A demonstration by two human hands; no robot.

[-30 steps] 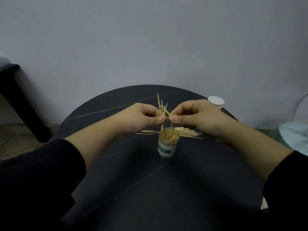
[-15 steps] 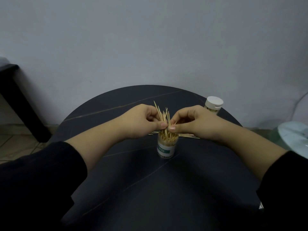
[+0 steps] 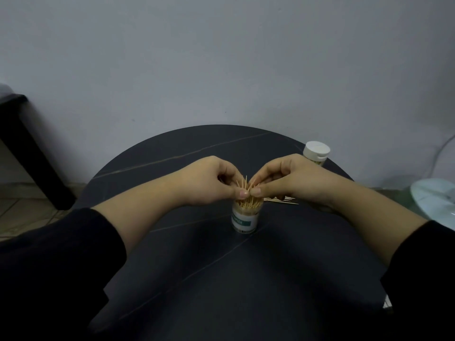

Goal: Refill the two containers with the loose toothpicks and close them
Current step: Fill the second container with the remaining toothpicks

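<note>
An open clear toothpick container (image 3: 244, 219) with a green and white label stands in the middle of the round dark table (image 3: 221, 279), packed with toothpicks. My left hand (image 3: 209, 180) and my right hand (image 3: 285, 178) meet just above its mouth and together pinch a small bundle of toothpicks (image 3: 245, 184) that stands in the container with its tips poking up between my fingers. Loose toothpicks (image 3: 280, 200) lie on the table behind my right hand, partly hidden. A second container (image 3: 316, 153) with a white cap on stands at the far right.
A pale round object (image 3: 435, 200) sits beyond the table's right edge. Dark furniture (image 3: 27, 148) stands at the left by the grey wall. A thin cable (image 3: 443, 143) runs along the wall at the right.
Both hands have lowered the pinched bundle into the container; much less of the toothpicks shows above my fingers now than a second ago.
</note>
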